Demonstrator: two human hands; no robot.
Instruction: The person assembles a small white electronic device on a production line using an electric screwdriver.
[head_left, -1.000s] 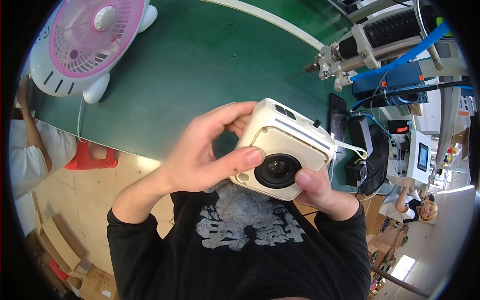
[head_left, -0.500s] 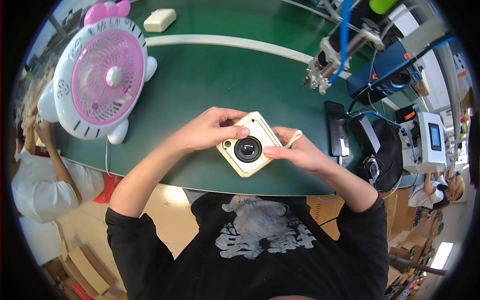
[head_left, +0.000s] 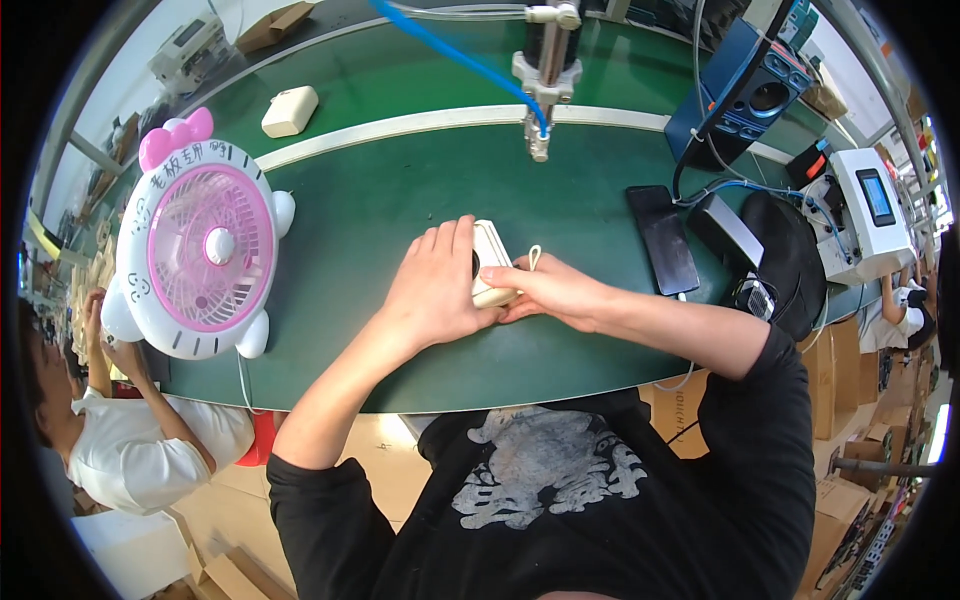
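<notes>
Between my hands, above the green table point(head_left: 360, 200), is a small cream box-shaped device point(head_left: 493, 250) with rounded corners, turned so that a narrow side shows. Most of its front is hidden behind my left hand point(head_left: 430, 290), which is closed around the device with its fingers together along the front. At the lower right, my right hand point(head_left: 560, 293) grips the same device, its thumb pressed on the edge. A cream strap loop point(head_left: 535, 257) sticks up beside my right fingers. Only a sliver of the dark round lens-like part shows past my left hand.
A pink-and-white fan point(head_left: 205, 250) stands left, near a co-worker in a white shirt point(head_left: 150, 450). Another cream device point(head_left: 290, 111) lies beyond the pale strip. A nozzle tool point(head_left: 541, 110) hangs ahead. Right are a phone point(head_left: 663, 240), a blue speaker point(head_left: 745, 85) and a white machine point(head_left: 860, 215).
The device has turned from face up to nearly on edge. My left hand has swung from its upper corner to cover its front. The whole view has shifted.
</notes>
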